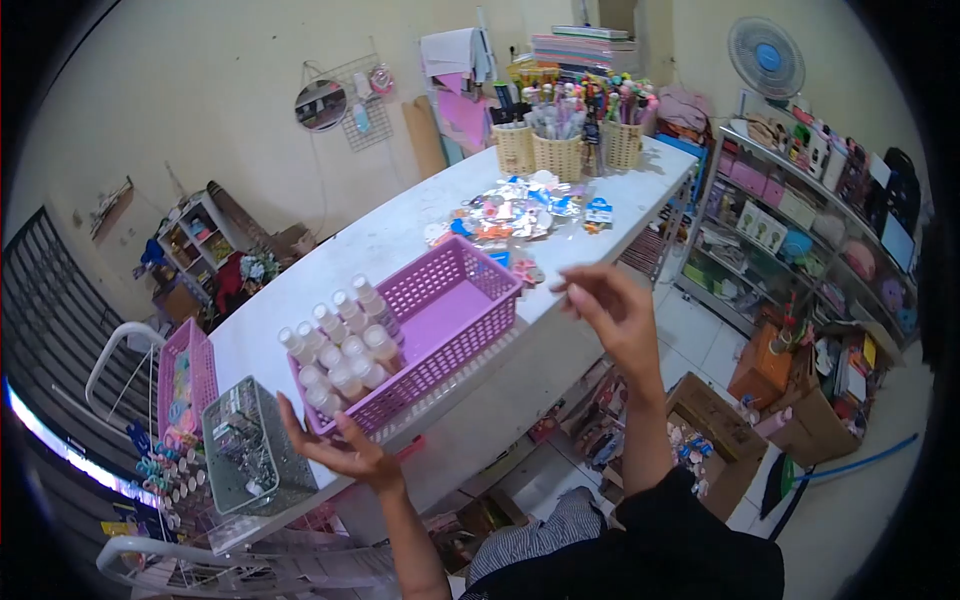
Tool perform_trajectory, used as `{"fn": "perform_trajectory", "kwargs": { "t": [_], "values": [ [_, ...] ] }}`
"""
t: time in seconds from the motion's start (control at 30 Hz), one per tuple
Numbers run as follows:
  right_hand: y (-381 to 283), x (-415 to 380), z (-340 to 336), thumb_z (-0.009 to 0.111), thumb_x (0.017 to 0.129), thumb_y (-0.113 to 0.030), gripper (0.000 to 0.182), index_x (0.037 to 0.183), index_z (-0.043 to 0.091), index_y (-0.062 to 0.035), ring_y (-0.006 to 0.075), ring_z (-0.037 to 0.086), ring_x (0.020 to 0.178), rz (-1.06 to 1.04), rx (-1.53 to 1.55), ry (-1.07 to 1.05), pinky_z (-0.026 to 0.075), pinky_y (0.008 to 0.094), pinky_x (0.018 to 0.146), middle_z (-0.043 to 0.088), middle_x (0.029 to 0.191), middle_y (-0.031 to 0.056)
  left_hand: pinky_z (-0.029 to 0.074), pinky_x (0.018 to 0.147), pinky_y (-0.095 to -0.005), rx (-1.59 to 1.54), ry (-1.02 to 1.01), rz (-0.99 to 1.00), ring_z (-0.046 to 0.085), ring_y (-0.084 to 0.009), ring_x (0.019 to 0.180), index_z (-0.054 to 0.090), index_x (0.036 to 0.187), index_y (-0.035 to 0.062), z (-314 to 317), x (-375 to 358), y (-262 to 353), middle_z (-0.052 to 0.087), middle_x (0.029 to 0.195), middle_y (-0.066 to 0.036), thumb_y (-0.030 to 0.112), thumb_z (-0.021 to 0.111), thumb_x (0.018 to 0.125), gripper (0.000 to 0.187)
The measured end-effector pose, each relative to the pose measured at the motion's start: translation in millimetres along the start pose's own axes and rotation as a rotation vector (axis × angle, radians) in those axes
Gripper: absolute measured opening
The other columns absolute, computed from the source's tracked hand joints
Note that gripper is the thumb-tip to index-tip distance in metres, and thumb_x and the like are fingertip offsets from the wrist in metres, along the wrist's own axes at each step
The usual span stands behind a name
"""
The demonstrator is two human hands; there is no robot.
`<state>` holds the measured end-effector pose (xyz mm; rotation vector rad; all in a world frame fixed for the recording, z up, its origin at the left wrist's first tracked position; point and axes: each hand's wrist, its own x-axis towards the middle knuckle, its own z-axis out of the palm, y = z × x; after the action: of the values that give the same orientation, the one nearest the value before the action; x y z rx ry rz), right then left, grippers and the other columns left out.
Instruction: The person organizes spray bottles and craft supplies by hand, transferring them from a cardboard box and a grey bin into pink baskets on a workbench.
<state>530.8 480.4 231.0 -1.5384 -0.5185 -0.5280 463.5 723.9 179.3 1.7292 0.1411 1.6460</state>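
1. Cluttered little craft shop of a room, pale walls, stocked metal shelving [800,215] down one side and a fan [766,56] up top. Pretty packed place tbh.
2. Long white table [400,225] ran through the middle, taking up most of the floor.
3. Near the person's end of it sat a pink plastic basket [450,305]. Half was bare, the other half packed with small white-capped bottles [345,350] standing upright in rows.
4. Just left of that was a clear mesh-looking bin [250,455] of small bits, and a narrower pink tray [185,375] beyond it.
5. At the far end stood three woven baskets [560,152] stuffed with pens, with a heap of colourful small trinkets [515,210] spread out in front of them.
6. A cardboard box [715,430] sat open on the floor under the table edge.
7. Left hand [340,445] was palm up, fingers loosely spread, holding nothing, hovering just at the near corner of the pink basket, right by the bottles.
8. Right hand [605,300] was raised off the table's edge, beside the basket's far corner, fingertips drawn together. Couldn't tell if anything was actually pinched there.
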Motion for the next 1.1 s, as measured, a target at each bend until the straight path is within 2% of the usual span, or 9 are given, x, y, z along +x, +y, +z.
{"fn": "perform_trajectory", "kwargs": {
  "t": [0.13,0.27,0.33,0.37,0.43,0.63,0.7,0.93,1.1],
  "values": [
    [63.1,-75.4,-36.4,0.053,0.078,-0.009,0.017,0.092,0.056,0.0001,0.0084,0.055,0.066,0.345,-0.008,0.038,0.045,0.0222,0.061,0.061,0.075,0.0061,0.023,0.097,-0.0384,0.001,0.007,0.039,0.029,-0.0266,0.116,0.027,0.12,-0.0025,-1.4,-0.3,-4.1,0.03,0.125,-0.016,0.02,0.044,0.081,0.048],
    [84.7,-143.3,-85.5,0.055,0.076,-0.01,0.017,0.09,0.057,-0.0014,0.0083,0.054,0.064,0.499,-0.164,0.078,0.044,0.0229,0.059,0.061,0.075,0.006,0.023,0.098,-0.0381,-0.074,0.087,0.157,0.031,-0.0266,0.116,0.029,0.117,-0.003,-1.2,-0.8,-9.5,0.033,0.123,-0.017,0.018,0.046,0.079,0.046],
    [72.7,-156.6,-114.2,0.056,0.075,-0.01,0.015,0.089,0.058,-0.0027,0.0084,0.054,0.064,0.529,-0.31,0.11,0.043,0.0231,0.059,0.06,0.075,0.0053,0.023,0.097,-0.039,-0.075,0.106,0.27,0.033,-0.0286,0.114,0.031,0.113,-0.0038,-3.0,-7.2,-14.4,0.037,0.118,-0.019,0.016,0.047,0.078,0.044],
    [61.2,-158.7,-127.1,0.055,0.075,-0.009,0.015,0.088,0.059,-0.003,0.0082,0.054,0.064,0.468,-0.339,0.187,0.042,0.0223,0.059,0.06,0.075,0.0044,0.024,0.097,-0.0393,-0.08,0.13,0.468,0.034,-0.0291,0.111,0.031,0.112,-0.0035,-5.9,-13.9,-15.8,0.038,0.116,-0.019,0.016,0.048,0.077,0.043],
    [50.5,-172.7,-159.0,0.054,0.075,-0.008,0.015,0.088,0.059,-0.0035,0.0089,0.054,0.064,0.539,-0.448,0.356,0.041,0.0218,0.059,0.06,0.075,0.0049,0.025,0.096,-0.0397,-0.13,0.118,0.654,0.036,-0.0296,0.109,0.032,0.111,-0.0031,2.9,-31.6,-9.6,0.039,0.113,-0.019,0.015,0.048,0.077,0.042],
    [7.3,-236.2,-242.7,0.053,0.077,-0.007,0.012,0.087,0.058,-0.0027,0.0079,0.053,0.065,0.554,-0.666,0.862,0.042,0.0209,0.058,0.06,0.074,0.0041,0.028,0.092,-0.0382,-0.322,-0.413,0.273,0.038,-0.0282,0.106,0.03,0.114,-0.002,33.4,-164.0,43.2,0.038,0.114,-0.018,0.007,0.047,0.079,0.04],
    [-1.9,-268.4,-268.2,0.053,0.078,-0.006,0.011,0.086,0.058,-0.002,0.0078,0.054,0.063,0.531,-0.737,1.0,0.043,0.0203,0.057,0.059,0.073,0.0046,0.03,0.087,-0.0364,-0.32,-0.714,0.032,0.037,-0.0266,0.105,0.03,0.114,-0.0012,39.8,-202.0,55.7,0.036,0.116,-0.017,0.007,0.046,0.079,0.039],
    [-48.7,-352.9,-325.4,0.052,0.078,-0.002,0.01,0.086,0.057,0.0,0.0089,0.056,0.062,0.692,-0.931,1.133,0.044,0.0198,0.057,0.059,0.073,0.0065,0.029,0.086,-0.0345,-0.298,-1.068,-0.11,0.036,-0.0228,0.105,0.032,0.115,0.0008,54.4,-284.4,107.4,0.034,0.117,-0.013,0.009,0.047,0.08,0.039],
    [-65.8,-369.2,-365.5,0.053,0.079,-0.009,0.014,0.086,0.057,0.0009,0.0102,0.056,0.065,0.695,-0.918,1.213,0.044,0.0221,0.062,0.059,0.074,0.0076,0.029,0.085,-0.0341,-0.313,-1.1,-0.217,0.039,-0.0229,0.101,0.031,0.115,0.0013,65.1,-314.9,144.1,0.033,0.117,-0.013,0.007,0.049,0.078,0.041]
  ]
}}
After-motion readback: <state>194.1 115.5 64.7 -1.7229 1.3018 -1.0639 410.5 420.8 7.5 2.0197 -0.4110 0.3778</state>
